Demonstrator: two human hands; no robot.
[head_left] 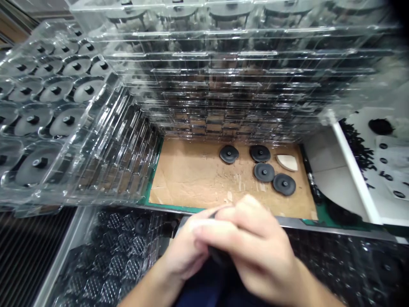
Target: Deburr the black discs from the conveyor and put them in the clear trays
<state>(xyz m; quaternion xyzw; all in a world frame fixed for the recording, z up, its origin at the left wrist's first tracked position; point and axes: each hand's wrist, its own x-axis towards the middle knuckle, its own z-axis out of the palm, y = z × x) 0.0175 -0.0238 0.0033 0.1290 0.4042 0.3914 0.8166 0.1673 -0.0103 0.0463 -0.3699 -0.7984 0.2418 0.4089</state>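
My left hand (pixel 188 247) and my right hand (pixel 263 249) meet in front of the workbench edge, closed around a dark plastic part (pixel 220 256). Fingers cover most of that part, and motion blur softens its outline. Beyond the hands lies a sheet of brown cardboard (pixel 185 170). Several black oval discs with a small central stud, such as the nearest disc (pixel 284 184), rest on the cardboard's right half. Beside them sits a cream-coloured wedge-like piece (pixel 287 162).
Tall stacks of clear plastic trays (pixel 220 76) rise behind the cardboard. A left stack (pixel 108 140) holds grey discs in its top pockets. At right stands a white bin (pixel 354 170) near small black parts (pixel 354 145). Below the bench edge, another clear tray (pixel 111 256) shows.
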